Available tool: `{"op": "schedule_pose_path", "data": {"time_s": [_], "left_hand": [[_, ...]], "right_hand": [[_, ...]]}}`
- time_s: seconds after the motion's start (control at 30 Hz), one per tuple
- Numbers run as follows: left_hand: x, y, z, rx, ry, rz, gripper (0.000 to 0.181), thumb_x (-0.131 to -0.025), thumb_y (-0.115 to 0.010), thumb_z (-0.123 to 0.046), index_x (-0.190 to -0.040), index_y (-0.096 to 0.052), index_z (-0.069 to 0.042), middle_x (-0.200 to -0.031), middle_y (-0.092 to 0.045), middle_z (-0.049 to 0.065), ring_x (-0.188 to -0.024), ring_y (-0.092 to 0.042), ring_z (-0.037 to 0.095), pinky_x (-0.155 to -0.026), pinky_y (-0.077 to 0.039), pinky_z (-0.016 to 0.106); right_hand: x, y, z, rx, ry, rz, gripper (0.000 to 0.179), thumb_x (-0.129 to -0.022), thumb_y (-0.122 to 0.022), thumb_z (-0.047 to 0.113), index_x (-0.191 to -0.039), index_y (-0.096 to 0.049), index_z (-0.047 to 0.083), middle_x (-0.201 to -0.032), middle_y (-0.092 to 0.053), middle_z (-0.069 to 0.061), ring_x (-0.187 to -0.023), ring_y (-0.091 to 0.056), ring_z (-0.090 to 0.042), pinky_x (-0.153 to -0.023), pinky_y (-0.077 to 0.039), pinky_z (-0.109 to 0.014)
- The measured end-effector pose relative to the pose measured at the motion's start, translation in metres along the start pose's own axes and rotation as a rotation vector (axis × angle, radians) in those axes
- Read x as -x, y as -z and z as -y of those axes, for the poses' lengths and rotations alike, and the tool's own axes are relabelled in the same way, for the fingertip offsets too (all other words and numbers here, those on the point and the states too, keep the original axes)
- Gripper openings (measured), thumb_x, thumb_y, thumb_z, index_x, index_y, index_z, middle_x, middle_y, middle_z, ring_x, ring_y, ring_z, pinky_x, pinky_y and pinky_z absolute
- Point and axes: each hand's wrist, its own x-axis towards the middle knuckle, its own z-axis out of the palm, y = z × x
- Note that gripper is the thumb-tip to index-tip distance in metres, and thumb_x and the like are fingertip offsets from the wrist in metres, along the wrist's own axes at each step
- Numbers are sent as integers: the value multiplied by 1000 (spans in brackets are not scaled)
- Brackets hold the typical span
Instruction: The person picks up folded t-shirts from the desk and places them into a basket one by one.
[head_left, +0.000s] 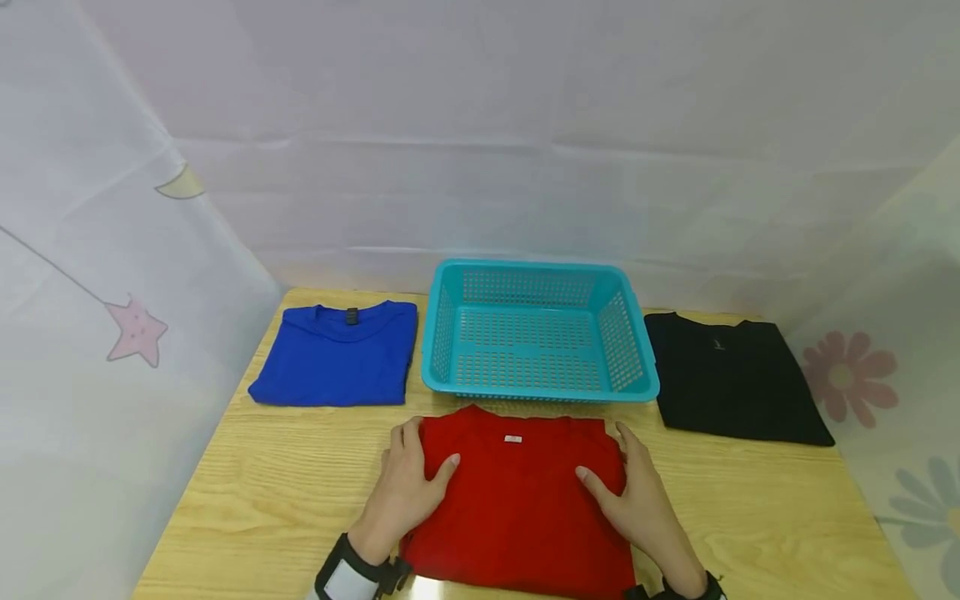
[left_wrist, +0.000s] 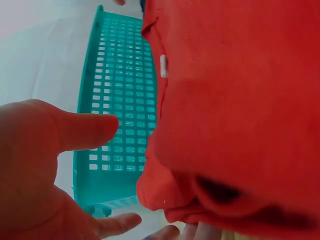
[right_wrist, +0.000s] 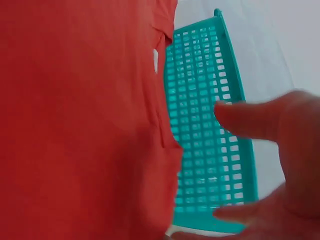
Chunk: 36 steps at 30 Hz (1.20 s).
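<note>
A folded red T-shirt with a small white neck label lies on the table in front of me. My left hand is at its left side, the fingertips at the shirt's edge and the thumb spread over the fabric. At the opposite edge is my right hand, its thumb likewise spread inward. In the left wrist view the thumb stands apart from the red cloth, and some fingertips meet its folded edge. The right wrist view shows the right thumb clear of the cloth; its other fingers are partly hidden.
Just behind the red shirt stands a turquoise perforated plastic basket. A folded blue T-shirt lies to its left, and a folded black T-shirt to its right. Pale cloth hangs behind the wooden table and at its sides.
</note>
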Motion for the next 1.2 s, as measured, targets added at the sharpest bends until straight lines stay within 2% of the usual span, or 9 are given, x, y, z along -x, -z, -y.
{"op": "schedule_pose_path", "data": {"time_s": [0.1,0.27,0.4,0.57,0.7,0.83,0.97,1.07,1.2], "left_hand": [[0,1,3,64,30,23,79,-86,-75,-34,-139,-31,4,-128,-41,23,-106,-50,37,-87,-48,48],[2,7,10,238,90,113,72,-80,-83,-28,-122,-31,-2,-113,-47,18,-97,-54,28,-77,-47,38],[5,10,15,390,86,171,74,-78,-84,-23,-119,-26,-3,-111,-53,17,-89,-59,23,-73,-48,36],[3,8,20,450,126,203,80,-77,-85,-23,-124,-24,-4,-109,-60,16,-82,-63,21,-71,-52,36],[2,7,22,493,186,225,83,-78,-84,-23,-130,-23,-2,-111,-61,19,-80,-66,23,-69,-54,36],[4,7,22,544,221,248,88,-78,-84,-24,-137,-24,2,-118,-58,19,-87,-66,24,-72,-56,37],[6,8,23,618,262,298,86,-78,-84,-22,-139,-32,8,-117,-62,15,-92,-65,25,-75,-56,38],[8,8,24,645,263,332,75,-80,-83,-21,-136,-42,8,-112,-66,12,-90,-66,24,-76,-56,37],[8,4,23,644,195,346,67,-83,-80,-18,-136,-44,2,-113,-65,11,-94,-65,24,-79,-54,37]], "right_hand": [[4,1,-2,-79,-113,21,97,-90,-68,47,-153,-12,-1,-146,-31,-29,-120,-48,-47,-90,-48,-59],[10,9,-4,-243,-374,129,103,-90,-66,50,-154,-2,1,-145,-32,-29,-117,-50,-42,-85,-53,-49],[13,10,-8,-393,-468,171,101,-92,-65,46,-153,-1,-3,-141,-35,-31,-117,-53,-39,-88,-51,-47],[11,8,-5,-592,-504,192,95,-95,-64,40,-152,-1,-2,-140,-42,-28,-115,-57,-33,-90,-52,-46],[9,5,-3,-691,-491,201,81,-94,-66,34,-148,-18,-2,-128,-56,-21,-109,-61,-30,-88,-54,-43],[6,4,-5,-758,-459,238,67,-94,-67,28,-141,-32,-5,-125,-59,-19,-109,-61,-31,-88,-54,-42],[7,5,-6,-781,-455,275,62,-93,-68,24,-136,-38,-9,-122,-60,-18,-107,-61,-31,-88,-53,-42],[7,4,-6,-781,-476,296,62,-93,-69,24,-136,-39,-8,-121,-60,-16,-106,-61,-30,-88,-53,-42],[9,2,-8,-781,-478,359,65,-94,-67,25,-142,-32,-1,-126,-57,-14,-108,-59,-28,-89,-51,-43]]}}
